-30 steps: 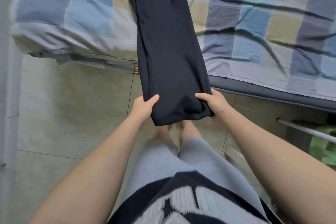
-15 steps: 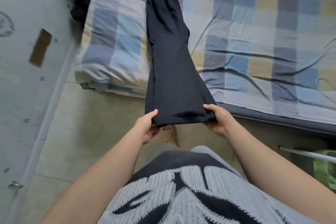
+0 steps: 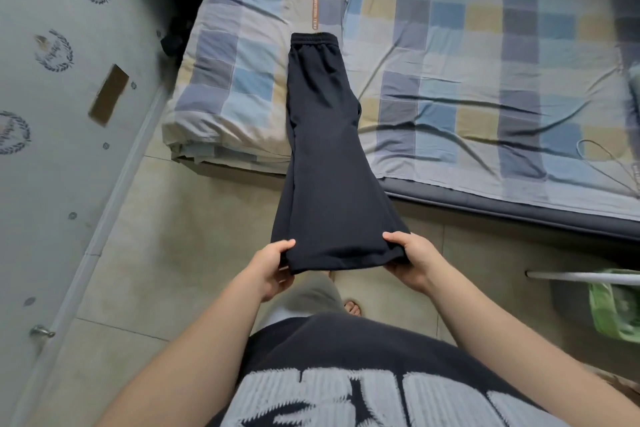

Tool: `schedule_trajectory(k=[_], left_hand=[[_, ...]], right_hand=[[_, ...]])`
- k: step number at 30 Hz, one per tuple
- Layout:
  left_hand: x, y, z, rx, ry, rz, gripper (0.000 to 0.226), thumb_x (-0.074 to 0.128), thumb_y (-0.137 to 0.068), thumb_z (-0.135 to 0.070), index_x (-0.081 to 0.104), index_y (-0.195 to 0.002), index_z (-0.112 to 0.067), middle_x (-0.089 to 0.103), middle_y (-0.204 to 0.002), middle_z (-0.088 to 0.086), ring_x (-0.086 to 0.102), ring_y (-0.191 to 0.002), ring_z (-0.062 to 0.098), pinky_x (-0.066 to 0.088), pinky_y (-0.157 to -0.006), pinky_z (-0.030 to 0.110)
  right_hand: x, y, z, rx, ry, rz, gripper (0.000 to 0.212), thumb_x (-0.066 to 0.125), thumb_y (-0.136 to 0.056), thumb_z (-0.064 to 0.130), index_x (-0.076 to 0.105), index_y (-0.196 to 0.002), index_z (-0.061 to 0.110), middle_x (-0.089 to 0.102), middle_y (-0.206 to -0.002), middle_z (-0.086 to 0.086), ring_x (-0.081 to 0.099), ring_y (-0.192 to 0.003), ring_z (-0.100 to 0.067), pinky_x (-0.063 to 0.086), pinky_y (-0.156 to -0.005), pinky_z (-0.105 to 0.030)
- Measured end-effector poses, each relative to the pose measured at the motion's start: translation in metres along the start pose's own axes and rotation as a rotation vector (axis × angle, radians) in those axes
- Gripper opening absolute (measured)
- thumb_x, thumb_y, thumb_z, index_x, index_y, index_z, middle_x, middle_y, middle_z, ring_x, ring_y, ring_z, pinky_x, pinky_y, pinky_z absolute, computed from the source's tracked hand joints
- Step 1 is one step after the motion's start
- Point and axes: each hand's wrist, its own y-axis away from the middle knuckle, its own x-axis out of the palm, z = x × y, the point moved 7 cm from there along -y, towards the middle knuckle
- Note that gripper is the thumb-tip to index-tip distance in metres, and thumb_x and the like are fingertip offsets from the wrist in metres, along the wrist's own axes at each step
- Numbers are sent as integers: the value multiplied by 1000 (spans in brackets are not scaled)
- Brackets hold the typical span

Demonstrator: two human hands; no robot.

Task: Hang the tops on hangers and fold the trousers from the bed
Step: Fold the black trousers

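Dark navy trousers [image 3: 325, 149] lie lengthwise, legs stacked, with the elastic waistband on the checked bed [image 3: 467, 55] and the leg ends stretched out over the floor toward me. My left hand [image 3: 268, 270] pinches the left corner of the hems, thumb on top. At the right corner my right hand [image 3: 414, 260] grips the hems the same way. The fabric hangs taut between the bed edge and my hands.
A wire hanger [image 3: 602, 156] lies on the bed at the right. A grey wall or door [image 3: 52, 114] runs along the left. A white rod [image 3: 581, 276] and a green bag [image 3: 616, 308] stand at the right on the tiled floor [image 3: 156, 253].
My hands have lifted the leg ends up and toward the bed, and my view has risen so the whole trousers and the waistband now show.
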Motion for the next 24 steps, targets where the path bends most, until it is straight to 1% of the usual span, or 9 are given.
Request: schedule_trajectory(k=[2, 5, 8, 10, 13, 16, 18, 21, 24], left_hand=[[-8, 8, 22, -56, -24, 35, 22, 69, -90, -28, 63, -107, -16, 62, -98, 4, 59, -88, 22, 42, -68, 29], [-18, 16, 29, -86, -74, 70, 21, 68, -89, -27, 63, -105, -14, 63, -95, 4, 60, -89, 22, 41, -67, 28], [-15, 20, 21, -54, -61, 72, 20, 68, -89, -26, 64, -105, -14, 65, -91, 3, 62, -88, 22, 43, -69, 27], [-8, 20, 7, -12, -23, 83, 19, 67, -90, -25, 65, -106, -15, 65, -92, 3, 62, -91, 23, 44, -70, 28], [1, 18, -24, 43, 23, 87, 19, 66, -91, -24, 64, -108, -15, 66, -96, 4, 61, -93, 24, 46, -69, 28], [10, 8, -68, 93, 68, 82, 15, 63, -93, -25, 64, -106, -17, 65, -93, 4, 57, -81, 21, 45, -65, 27], [19, -1, -102, 109, 100, 83, 11, 62, -94, -25, 63, -100, -16, 63, -86, 4, 55, -72, 18, 44, -62, 25], [33, -14, -158, 112, 149, 86, 13, 60, -95, -26, 63, -91, -13, 62, -75, 4, 54, -63, 16, 46, -59, 24], [46, -25, -226, 123, 169, 99, 15, 58, -96, -26, 64, -91, -14, 62, -72, 3, 55, -60, 17, 46, -60, 25]], right_hand=[[-16, 8, -23, 35, -13, -8, 34, 62, -89, -1, 61, -123, 7, 70, -111, -14, 67, -91, -28, 57, -71, -36], [-27, 16, -38, 66, 16, -6, 37, 64, -89, 1, 61, -125, 3, 72, -110, -15, 68, -93, -29, 59, -70, -36], [-25, 19, -35, 65, 12, 10, 38, 65, -88, 2, 60, -127, 4, 71, -109, -14, 67, -93, -29, 58, -70, -36], [-19, 16, -22, 44, -3, 20, 35, 65, -88, 2, 62, -123, 6, 72, -107, -13, 67, -92, -28, 59, -67, -34], [-2, 5, 5, 19, -1, 37, 30, 65, -88, 2, 64, -117, 6, 71, -106, -13, 66, -92, -27, 58, -70, -36], [23, -12, 38, 4, 18, 42, 16, 64, -89, 2, 67, -104, 7, 71, -98, -12, 66, -87, -26, 57, -71, -37], [43, -29, 67, -22, 41, 39, 9, 63, -91, 3, 66, -97, 9, 69, -95, -12, 65, -85, -25, 56, -69, -36], [78, -56, 116, -43, 76, 19, 8, 63, -93, 5, 63, -99, 8, 66, -94, -13, 64, -82, -24, 57, -60, -34], [118, -85, 166, -38, 74, 3, 5, 63, -93, 6, 63, -97, 9, 65, -93, -13, 64, -81, -24, 59, -57, -32]])
